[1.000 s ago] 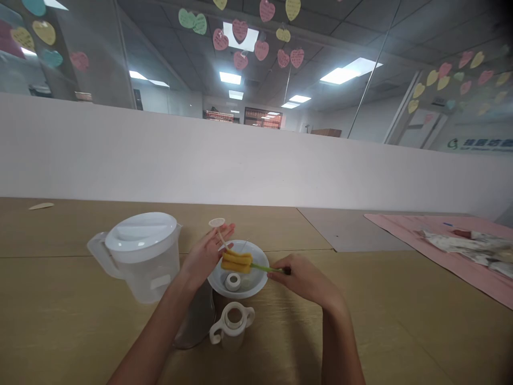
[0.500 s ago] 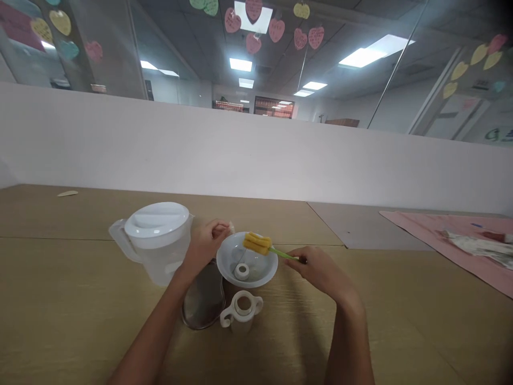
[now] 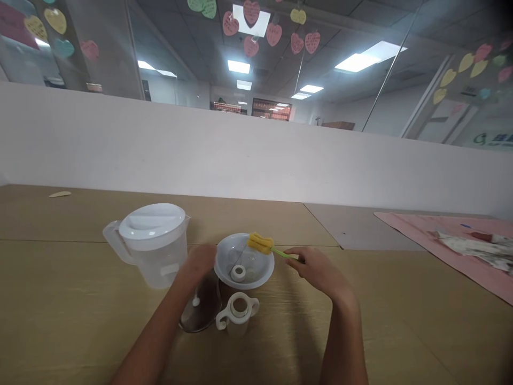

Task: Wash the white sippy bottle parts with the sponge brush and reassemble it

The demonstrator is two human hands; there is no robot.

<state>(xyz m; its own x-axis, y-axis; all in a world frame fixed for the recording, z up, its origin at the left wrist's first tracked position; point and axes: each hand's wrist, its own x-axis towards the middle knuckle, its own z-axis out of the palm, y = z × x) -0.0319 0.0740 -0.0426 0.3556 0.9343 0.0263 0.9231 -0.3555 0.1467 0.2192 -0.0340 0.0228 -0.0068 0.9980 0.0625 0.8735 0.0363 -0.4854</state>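
My right hand [image 3: 315, 267] grips the green handle of a sponge bottle brush [image 3: 260, 244]. Its yellow head is over the far right rim of a white bowl [image 3: 264, 279]. Inside the bowl lie a white ring-shaped cap [image 3: 238, 273] and a clear piece, hard to make out. My left hand [image 3: 202, 262] is lowered over a dark metal tray [image 3: 206, 307], left of the bowl; its fingers are blurred and hidden from me. A small white piece [image 3: 196, 301] shows on or just above the tray. In front of the bowl stands a two-handled baby bottle [image 3: 239, 313], uncapped.
A clear plastic pitcher [image 3: 156, 256] with a white lid stands to the left, close to my left hand. Far right, a pink cloth [image 3: 420, 235] carries crumpled fabric. A low white wall [image 3: 248, 155] bounds the table [image 3: 288, 222] at the back.
My left hand has come down from beside the bowl to the tray; a second ago it held a pale, thin-stemmed piece with a round end. The brush moved from above the bowl's middle to its far right rim.
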